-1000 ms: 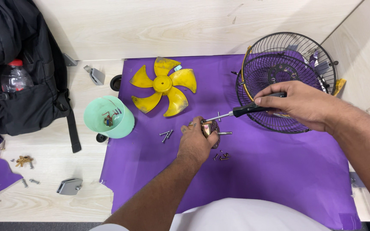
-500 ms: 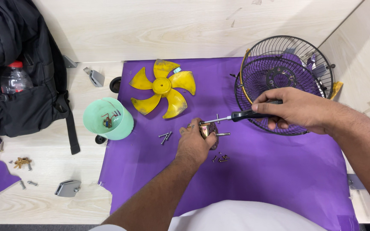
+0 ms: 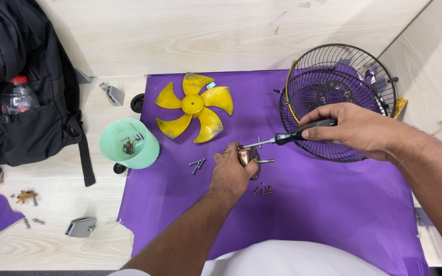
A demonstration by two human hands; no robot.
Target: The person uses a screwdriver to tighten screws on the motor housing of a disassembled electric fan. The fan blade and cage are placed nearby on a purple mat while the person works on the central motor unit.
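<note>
The left hand [image 3: 233,173] is closed on a small metal part [image 3: 251,158] and presses it onto the purple sheet [image 3: 308,214] near the middle of the desk [image 3: 98,245]; the fingers wrap the part's left side, so only its brass-coloured top and dark round edge show. The right hand [image 3: 351,128] is clamped around the black handle of a screwdriver [image 3: 287,138], which lies almost level, its thin shaft pointing left with the tip meeting the top of the metal part. A short pin projects from the part to the right. Loose screws [image 3: 263,190] lie on the sheet just below and right of the left hand, and two more screws [image 3: 197,164] lie just to its left. The yellow fan blade [image 3: 194,110] rests flat on the sheet above the left hand, apart from it. The black wire fan guard [image 3: 341,99] sits at the right rear corner of the sheet, directly behind the right hand, with a yellow rim visible along its edge. A pale green cup [image 3: 129,145] lies tipped at the sheet's left border, with small pieces inside. Further left, a black backpack [image 3: 21,102] carries a plastic bottle [image 3: 17,97] with a red cap in its side pocket. A grey bracket [image 3: 80,226] and scattered small hardware lie on the bare wood at the lower left.
</note>
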